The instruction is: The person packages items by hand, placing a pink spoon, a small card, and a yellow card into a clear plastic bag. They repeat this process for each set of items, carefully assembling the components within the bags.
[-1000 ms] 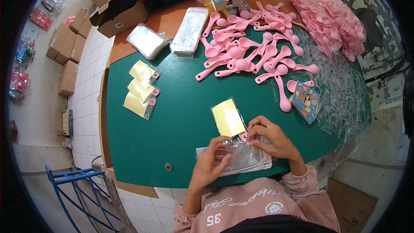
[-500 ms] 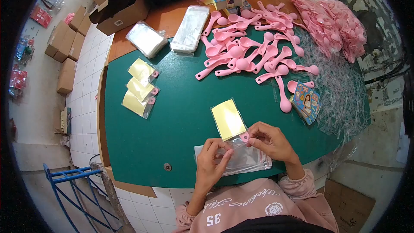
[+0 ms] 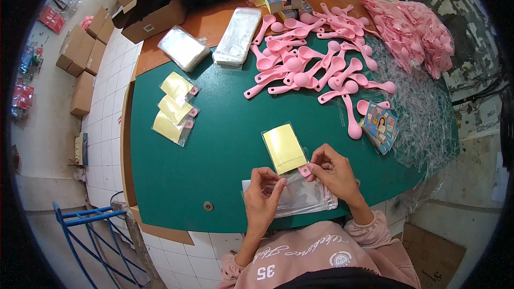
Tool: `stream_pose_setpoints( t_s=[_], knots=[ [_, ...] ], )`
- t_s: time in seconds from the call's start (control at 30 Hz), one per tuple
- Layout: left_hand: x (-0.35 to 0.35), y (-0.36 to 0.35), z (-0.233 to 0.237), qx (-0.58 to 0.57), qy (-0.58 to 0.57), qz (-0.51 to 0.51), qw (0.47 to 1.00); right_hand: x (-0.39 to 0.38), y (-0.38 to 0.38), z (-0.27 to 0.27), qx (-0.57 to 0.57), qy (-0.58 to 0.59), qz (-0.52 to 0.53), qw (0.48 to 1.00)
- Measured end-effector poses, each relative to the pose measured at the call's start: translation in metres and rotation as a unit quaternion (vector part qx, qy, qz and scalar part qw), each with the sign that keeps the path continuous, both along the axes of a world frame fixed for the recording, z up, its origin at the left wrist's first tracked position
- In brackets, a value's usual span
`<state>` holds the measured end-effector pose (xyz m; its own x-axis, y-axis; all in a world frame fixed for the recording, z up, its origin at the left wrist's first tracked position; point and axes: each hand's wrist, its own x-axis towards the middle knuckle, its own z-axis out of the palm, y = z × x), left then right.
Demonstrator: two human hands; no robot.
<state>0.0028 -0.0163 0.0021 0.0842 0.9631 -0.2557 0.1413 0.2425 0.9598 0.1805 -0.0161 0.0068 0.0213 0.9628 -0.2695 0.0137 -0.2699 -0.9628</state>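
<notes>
A clear plastic bag holding a yellow card (image 3: 285,149) lies tilted in front of me, the pink end of a spoon handle (image 3: 304,171) showing at its lower right corner. My right hand (image 3: 336,177) pinches the bag at that corner, beside the handle end. With thumb and fingertips together, my left hand (image 3: 263,195) grips the bag's lower left edge; the exact grip is partly hidden. Under both hands rests a stack of clear plastic bags (image 3: 302,200). Three packed bags with yellow cards (image 3: 175,109) overlap on the green table to the left.
Loose pink measuring spoons (image 3: 305,64) are heaped at the back of the green table (image 3: 214,166). Printed cards (image 3: 381,128) sit to the right, near crumpled clear plastic (image 3: 417,118). Further back are two bag stacks (image 3: 237,37), a bag of pink spoons (image 3: 412,32) and a cardboard box (image 3: 152,21).
My right hand has shifted slightly up with the bag's corner. My left hand has moved a little up, and the card inside the bag shows a new crease or reflection near its bottom.
</notes>
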Motion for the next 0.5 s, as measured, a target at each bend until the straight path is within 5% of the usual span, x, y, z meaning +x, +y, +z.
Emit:
stream_pose_setpoints(
  t_s=[0.2, 0.3, 0.37, 0.43, 0.5],
  knots=[
    [-0.003, 0.002, 0.005, 0.019, 0.028, -0.077, 0.996, 0.001, 0.003, 0.014, -0.011, -0.057, 0.026, 0.998],
    [-0.017, 0.017, 0.006, 0.065, 0.029, -0.09, 0.993, 0.009, 0.017, 0.023, 0.06, -0.218, 0.121, 0.967],
    [-0.041, 0.039, -0.001, 0.145, 0.07, -0.07, 0.985, 0.018, 0.035, 0.01, 0.229, -0.441, 0.073, 0.865],
    [-0.071, 0.067, -0.001, 0.193, 0.158, -0.034, 0.968, 0.033, 0.062, 0.005, 0.262, -0.594, 0.043, 0.76],
    [-0.096, 0.093, 0.005, 0.208, 0.196, -0.005, 0.958, 0.045, 0.083, -0.008, 0.272, -0.639, 0.039, 0.718]
  ],
)
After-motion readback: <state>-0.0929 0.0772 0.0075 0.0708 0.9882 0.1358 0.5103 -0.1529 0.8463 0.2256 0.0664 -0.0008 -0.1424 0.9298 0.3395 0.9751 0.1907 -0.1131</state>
